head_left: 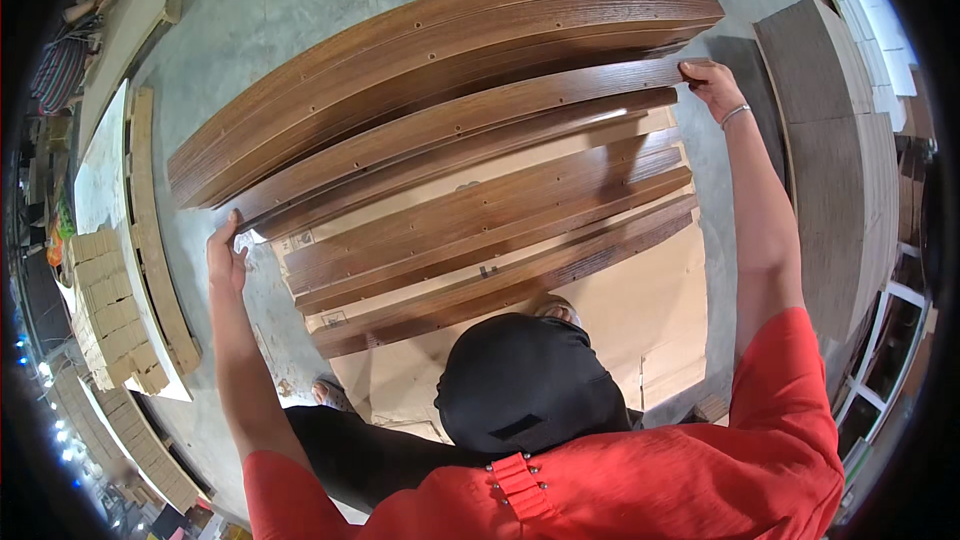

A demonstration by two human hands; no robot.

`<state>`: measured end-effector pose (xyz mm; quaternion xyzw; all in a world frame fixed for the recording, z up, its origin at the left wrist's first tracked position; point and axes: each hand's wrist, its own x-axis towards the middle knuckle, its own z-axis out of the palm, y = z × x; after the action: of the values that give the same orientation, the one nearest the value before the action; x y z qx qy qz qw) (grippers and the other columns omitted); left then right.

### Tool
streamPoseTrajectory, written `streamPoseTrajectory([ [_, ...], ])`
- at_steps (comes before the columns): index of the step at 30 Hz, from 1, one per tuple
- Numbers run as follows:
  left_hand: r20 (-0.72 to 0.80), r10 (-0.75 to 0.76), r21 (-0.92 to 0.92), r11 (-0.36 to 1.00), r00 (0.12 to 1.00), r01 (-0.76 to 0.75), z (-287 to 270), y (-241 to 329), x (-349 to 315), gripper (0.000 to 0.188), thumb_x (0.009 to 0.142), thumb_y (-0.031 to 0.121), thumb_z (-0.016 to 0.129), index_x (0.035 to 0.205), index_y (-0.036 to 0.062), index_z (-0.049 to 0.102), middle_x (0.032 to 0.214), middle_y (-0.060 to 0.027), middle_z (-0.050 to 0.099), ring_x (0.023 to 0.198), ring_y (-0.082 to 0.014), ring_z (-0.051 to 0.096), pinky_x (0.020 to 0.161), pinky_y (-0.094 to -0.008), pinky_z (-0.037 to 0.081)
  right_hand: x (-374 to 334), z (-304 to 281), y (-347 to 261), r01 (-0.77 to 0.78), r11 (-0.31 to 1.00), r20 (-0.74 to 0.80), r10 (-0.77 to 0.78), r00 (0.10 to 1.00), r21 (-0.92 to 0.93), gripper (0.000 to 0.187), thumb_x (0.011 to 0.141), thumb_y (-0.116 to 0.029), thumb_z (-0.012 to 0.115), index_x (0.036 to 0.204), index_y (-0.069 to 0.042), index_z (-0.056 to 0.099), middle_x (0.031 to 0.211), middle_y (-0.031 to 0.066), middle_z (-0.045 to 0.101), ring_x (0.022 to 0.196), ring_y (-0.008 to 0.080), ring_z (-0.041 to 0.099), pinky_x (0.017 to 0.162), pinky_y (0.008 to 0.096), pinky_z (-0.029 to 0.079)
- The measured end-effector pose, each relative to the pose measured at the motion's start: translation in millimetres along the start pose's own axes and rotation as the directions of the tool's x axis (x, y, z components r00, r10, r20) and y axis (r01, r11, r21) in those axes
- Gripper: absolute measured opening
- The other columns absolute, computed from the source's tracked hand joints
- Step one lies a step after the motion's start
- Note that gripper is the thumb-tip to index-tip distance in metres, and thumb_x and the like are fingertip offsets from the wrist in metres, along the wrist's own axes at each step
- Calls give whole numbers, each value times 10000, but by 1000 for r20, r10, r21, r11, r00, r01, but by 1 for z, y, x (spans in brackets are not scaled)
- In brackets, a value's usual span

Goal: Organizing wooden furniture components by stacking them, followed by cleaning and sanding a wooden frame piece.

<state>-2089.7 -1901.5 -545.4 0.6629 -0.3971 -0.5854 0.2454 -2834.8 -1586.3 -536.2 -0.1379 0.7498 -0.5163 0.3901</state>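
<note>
A long, dark brown wooden board (500, 112) with a row of small holes spans the view between my hands. My left hand (226, 255) grips its left end, thumb up against the edge. At its far right end my right hand (712, 88) is closed round the board. Just beyond lies a stack of similar boards (430, 40), close to the held one. On the near side, more brown boards (480, 198) rest on a flattened cardboard sheet (655, 310), with one board (510, 280) nearest to me.
Grey concrete floor (280, 20) surrounds the cardboard. Stacked cardboard pieces (105, 305) and a long wooden strip (155, 240) lie at the left. Tall stacks of grey-brown sheets (825, 170) stand at the right, with white panels (872, 30) behind. My feet (330, 395) are beside and on the cardboard.
</note>
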Motion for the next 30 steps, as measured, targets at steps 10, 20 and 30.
streamPoseTrajectory([
  [10,-13,-36,34,999,999,36,8,-2,21,494,848,411,654,1211,80,596,1248,-37,562,1252,-202,378,1032,-550,172,16,20,-4,-70,989,-66,62,996,-130,372,722,-195,789,973,14,611,925,74,640,822,130,555,740,259,402],
  [20,71,14,-216,976,997,2,16,-8,16,280,901,248,636,1084,37,627,1057,-37,619,986,-150,538,864,-371,444,18,17,6,-7,1000,-56,7,998,9,315,763,-143,755,993,2,595,875,26,632,744,80,519,699,224,397],
  [30,-256,-22,268,959,966,93,13,-3,-10,777,800,638,605,1245,6,524,1144,-117,568,1017,-214,527,852,-456,403,26,15,23,-156,988,-157,152,976,-12,381,746,-412,736,923,-81,663,840,37,602,741,113,511,714,253,402],
])
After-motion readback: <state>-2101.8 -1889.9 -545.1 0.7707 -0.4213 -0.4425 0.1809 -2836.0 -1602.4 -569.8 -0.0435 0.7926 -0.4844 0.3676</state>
